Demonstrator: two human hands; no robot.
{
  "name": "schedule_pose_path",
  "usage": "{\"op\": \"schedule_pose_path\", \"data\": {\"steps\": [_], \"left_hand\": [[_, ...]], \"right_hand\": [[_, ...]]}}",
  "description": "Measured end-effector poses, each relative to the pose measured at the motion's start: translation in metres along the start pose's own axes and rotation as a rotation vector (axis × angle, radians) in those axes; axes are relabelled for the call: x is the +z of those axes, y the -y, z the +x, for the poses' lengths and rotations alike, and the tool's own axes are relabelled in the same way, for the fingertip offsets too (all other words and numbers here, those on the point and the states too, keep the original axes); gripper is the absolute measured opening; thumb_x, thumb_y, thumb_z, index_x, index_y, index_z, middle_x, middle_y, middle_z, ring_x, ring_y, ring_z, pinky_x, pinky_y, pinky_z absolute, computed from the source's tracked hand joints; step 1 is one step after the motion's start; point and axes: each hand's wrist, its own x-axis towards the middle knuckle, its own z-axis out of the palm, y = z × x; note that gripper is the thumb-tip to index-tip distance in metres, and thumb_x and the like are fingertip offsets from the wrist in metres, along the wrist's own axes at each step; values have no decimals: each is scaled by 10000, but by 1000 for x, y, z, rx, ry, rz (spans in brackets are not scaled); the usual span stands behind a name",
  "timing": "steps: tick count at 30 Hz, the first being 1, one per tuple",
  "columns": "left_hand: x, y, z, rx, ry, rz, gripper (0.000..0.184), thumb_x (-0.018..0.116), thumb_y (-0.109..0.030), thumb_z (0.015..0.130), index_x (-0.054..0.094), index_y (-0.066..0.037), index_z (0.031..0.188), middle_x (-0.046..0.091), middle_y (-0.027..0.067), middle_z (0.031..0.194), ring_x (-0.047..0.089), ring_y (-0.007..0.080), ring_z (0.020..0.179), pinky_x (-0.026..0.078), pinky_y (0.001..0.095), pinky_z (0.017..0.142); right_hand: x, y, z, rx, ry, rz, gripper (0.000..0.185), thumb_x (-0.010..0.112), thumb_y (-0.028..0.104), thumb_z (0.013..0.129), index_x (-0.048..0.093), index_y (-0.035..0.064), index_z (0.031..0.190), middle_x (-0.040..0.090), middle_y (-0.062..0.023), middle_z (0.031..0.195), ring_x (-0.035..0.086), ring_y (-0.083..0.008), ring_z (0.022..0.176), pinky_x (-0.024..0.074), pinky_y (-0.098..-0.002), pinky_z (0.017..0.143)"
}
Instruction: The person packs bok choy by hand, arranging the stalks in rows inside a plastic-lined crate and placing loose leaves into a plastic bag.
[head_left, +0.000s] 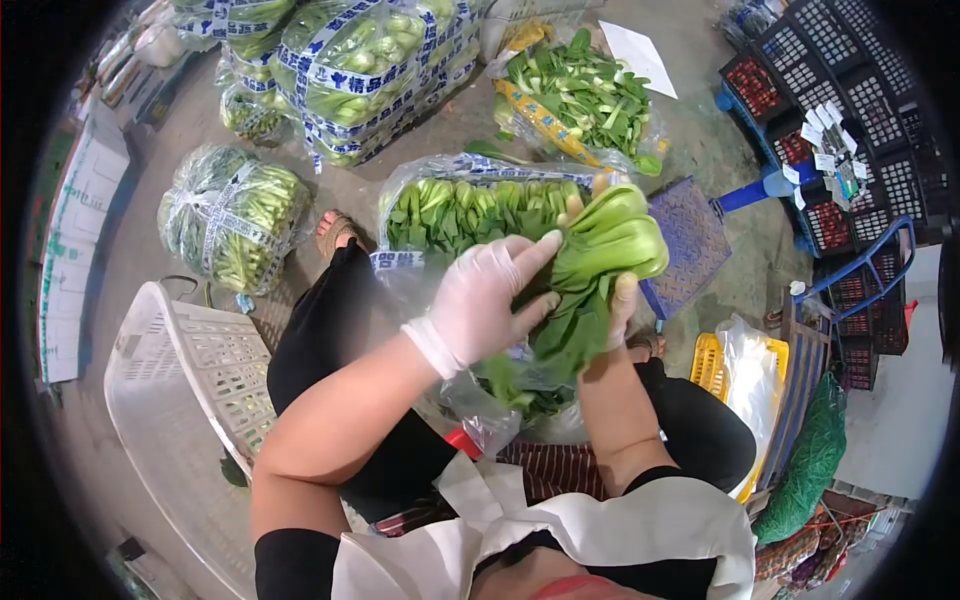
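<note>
A head of bok choy (615,240) is held up in front of me, pale stem base to the right and dark leaves hanging down. My right hand (622,305) is closed around it from the right, mostly hidden by the stalks. From the left, my left hand (485,295) in a thin whitish glove has its thumb and fingers around the leaves' edge. Below and beyond lies a clear plastic bag (400,260) with blue-and-white printed bands. Bok choy heads (480,208) stand packed in a row inside it. Loose leaves show at its near end.
Wrapped vegetable bundles (235,220) and a stack of bagged greens (370,80) stand at upper left. A white basket (190,360) is at left. Loose greens (590,95) fill a bag ahead, beside a blue scale platform (690,245). At right is a yellow crate (708,365).
</note>
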Motion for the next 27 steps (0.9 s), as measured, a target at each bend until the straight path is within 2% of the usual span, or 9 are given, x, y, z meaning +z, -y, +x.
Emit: {"op": "schedule_pose_path", "data": {"steps": [6, 8, 9, 12, 16, 20, 22, 24, 27], "left_hand": [[2, -14, -19, -8, 40, -16, 503, 743, -253, 743, 593, -45, 1175, 592, 143, 899, 597, 336, 826, 487, 410, 744], [1, -15, -22, -2, -141, -188, 489, 764, -239, 734, 610, -55, 1160, 594, 142, 912, 603, 326, 860, 484, 387, 772], [-8, -19, -20, -81, -47, -208, 570, 783, -204, 756, 559, -24, 1248, 583, 144, 1098, 575, 279, 1050, 439, 343, 938], [14, -15, -32, -271, -11, -530, 952, 834, -173, 715, 255, 52, 1436, 401, 159, 1402, 404, 237, 1284, 303, 337, 1095], [9, -41, -46, -464, 65, -950, 809, 816, -79, 707, 376, 5, 1380, 530, 105, 1266, 507, 168, 1138, 398, 323, 1004], [-51, -75, -82, -728, -69, -1169, 500, 716, -151, 734, 569, 33, 1175, 635, 80, 1049, 603, 168, 933, 479, 297, 845], [-94, -74, -128, -704, -178, -768, 462, 640, -242, 781, 583, 67, 1119, 615, 150, 1083, 597, 198, 950, 488, 321, 830], [-132, -86, -176, -837, -606, -589, 529, 616, -144, 758, 507, 61, 1233, 645, 142, 1027, 640, 217, 879, 526, 316, 782], [-193, -98, -236, -948, -651, -329, 375, 608, -134, 844, 530, 24, 1174, 617, 67, 920, 590, 141, 722, 470, 230, 612]], "right_hand": [[4, 17, -30, 244, -106, 73, 696, 639, 266, 840, 336, 35, 1422, 463, -128, 1381, 502, -249, 1225, 428, -392, 1035], [1, 22, -34, 253, -105, 85, 666, 615, 240, 845, 342, 36, 1418, 470, -135, 1370, 515, -249, 1207, 434, -391, 1025], [14, 29, -35, 255, -118, 99, 629, 606, 224, 854, 368, 23, 1400, 493, -135, 1343, 525, -249, 1193, 439, -395, 1015], [19, 34, -34, 365, -104, -80, 510, 581, 157, 889, 436, 8, 1354, 536, -117, 1295, 534, -236, 1174, 427, -385, 1017], [29, 30, -44, 487, 181, -260, 666, 645, 407, 902, 403, 15, 1384, 524, -80, 1315, 520, -192, 1165, 399, -345, 1022], [30, 31, -50, 456, 362, -281, 683, 569, 455, 937, 368, 7, 1413, 533, -83, 1312, 502, -177, 1198, 364, -334, 1051], [20, 41, -54, 538, 458, -486, 538, 538, 406, 967, 492, 11, 1330, 598, -69, 1221, 549, -149, 1125, 416, -321, 992], [-10, 47, -62, 814, 616, -832, 474, 542, 406, 949, 605, 16, 1211, 665, -89, 1094, 624, -181, 1000, 474, -338, 908], [-39, 34, -90, 820, 773, -1423, 353, 587, 392, 871, 693, 60, 929, 687, -159, 890, 668, -285, 819, 511, -402, 757]]}}
